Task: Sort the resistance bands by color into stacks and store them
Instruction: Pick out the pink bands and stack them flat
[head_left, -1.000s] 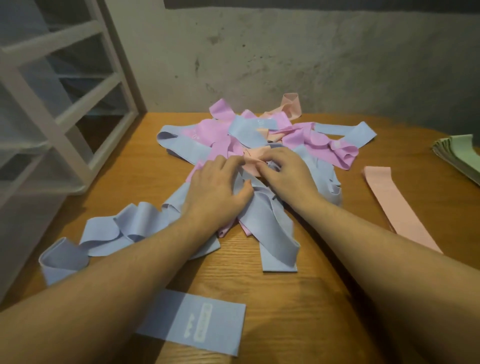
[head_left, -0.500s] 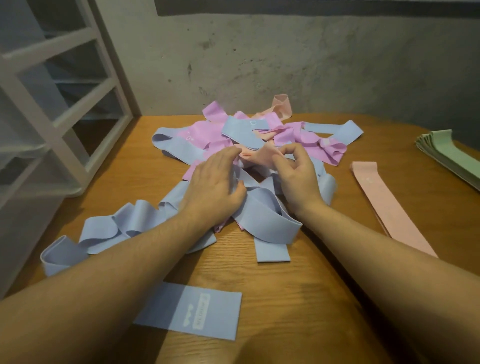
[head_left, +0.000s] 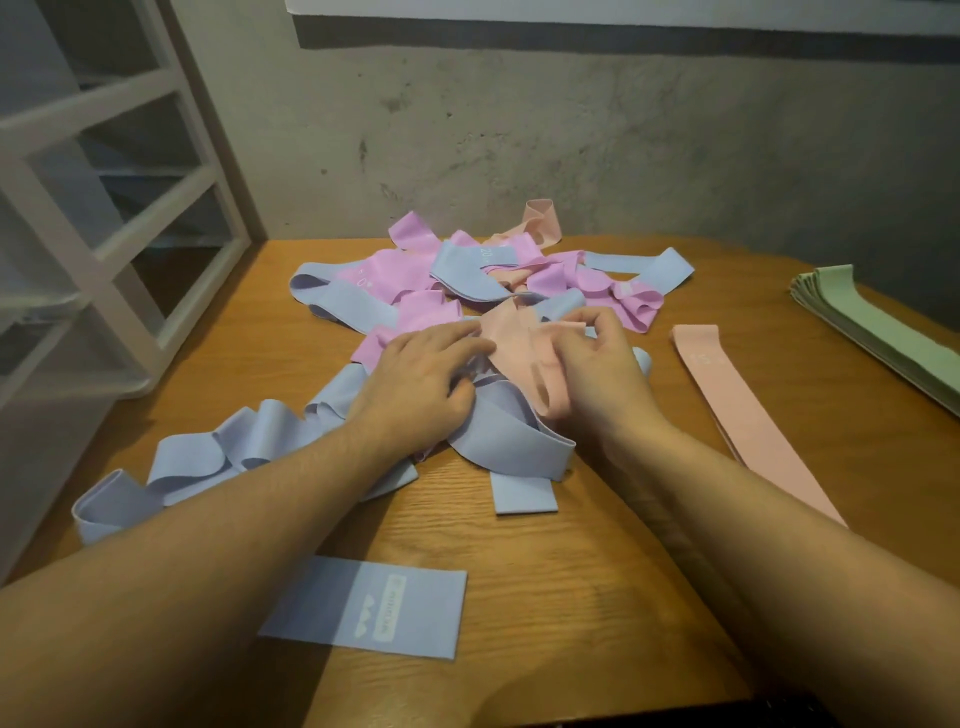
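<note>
Wooden table (head_left: 597, 597), tangled band pile (head_left: 467, 291)

Single head view looks forward and down, close over the table (head_left: 597, 597); edges perhaps distorted.

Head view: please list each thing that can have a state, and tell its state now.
left hand: flat, pressing on the pile
right hand: pinching the peach band
peach band: partly pulled up out of the pile
mixed pile: tangled, unsorted
green stack: neat, sorted
flat peach band: laid out straight, alone
flat blue band: laid flat, alone
white shelf unit: open, compartments look empty
</note>
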